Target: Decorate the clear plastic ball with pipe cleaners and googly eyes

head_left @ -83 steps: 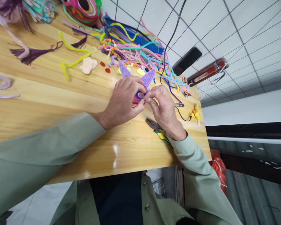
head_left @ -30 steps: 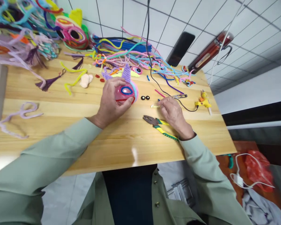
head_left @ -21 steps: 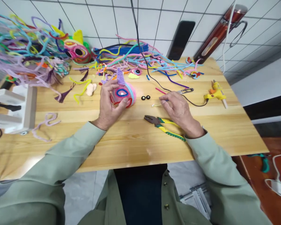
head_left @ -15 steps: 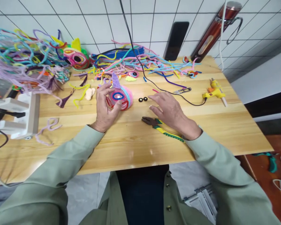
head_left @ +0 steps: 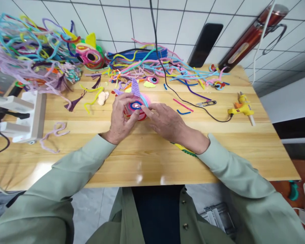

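My left hand [head_left: 120, 118] grips a round pipe-cleaner fish [head_left: 143, 99] from its left side, thumb at the front. This fish is pink, red and light blue, with a purple fin standing up and a blue ring for an eye. My right hand [head_left: 167, 122] reaches its other side, fingertips pinched together beside the blue ring. Whatever those fingertips hold is too small to make out. Under my right forearm lie pliers, and only their yellow-green handle [head_left: 186, 150] shows. Thread snips [head_left: 206, 103] lie to the right, near short pink and blue pipe-cleaner pieces [head_left: 183, 112].
A yellow glue gun [head_left: 242, 108] lies at the right, its black cord crossing the table. Loose pipe cleaners [head_left: 147, 64], another fish [head_left: 91, 56], a phone [head_left: 205, 45] and a red thermos [head_left: 254, 37] line the wall. At left stands a power strip [head_left: 37, 117].
My right hand has moved left from beside two small black discs to the fish's eye. The discs no longer show. The view has shifted slightly.
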A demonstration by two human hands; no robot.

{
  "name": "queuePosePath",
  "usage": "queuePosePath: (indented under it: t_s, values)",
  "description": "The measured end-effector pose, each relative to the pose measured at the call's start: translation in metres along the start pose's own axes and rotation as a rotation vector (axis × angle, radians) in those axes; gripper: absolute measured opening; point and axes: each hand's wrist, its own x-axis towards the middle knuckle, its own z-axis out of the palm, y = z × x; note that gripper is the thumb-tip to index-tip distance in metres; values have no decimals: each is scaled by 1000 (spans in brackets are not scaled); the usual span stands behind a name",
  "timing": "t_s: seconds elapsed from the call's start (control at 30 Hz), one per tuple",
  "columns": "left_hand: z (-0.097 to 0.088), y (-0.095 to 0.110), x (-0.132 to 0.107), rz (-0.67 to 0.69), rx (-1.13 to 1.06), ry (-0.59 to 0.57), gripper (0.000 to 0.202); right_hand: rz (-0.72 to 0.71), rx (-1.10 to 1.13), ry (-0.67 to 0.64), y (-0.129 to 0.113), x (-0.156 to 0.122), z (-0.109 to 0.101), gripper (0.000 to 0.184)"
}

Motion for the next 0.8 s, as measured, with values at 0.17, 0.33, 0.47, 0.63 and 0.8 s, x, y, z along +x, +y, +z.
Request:
queuePosePath:
  t_s: [0.17,0.33,0.47,0.63,0.8]
  values:
    - [1,0,1,-21,-11,-24,30,31,108,-3,5,1,0,81]
    - [4,0,3,2,-36,7,30,25,127,24,4,-1,-3,81]
    - [10,-3,0,5,-9,29,35,62,116,14,7,0,-2,78]
    - [13,-8,-4,-65,-65,45,61,70,160,160,6,-7,-19,60]
    - [8,-12,1,-94,-145,183,53,163,218,579,-43,-52,-87,18]
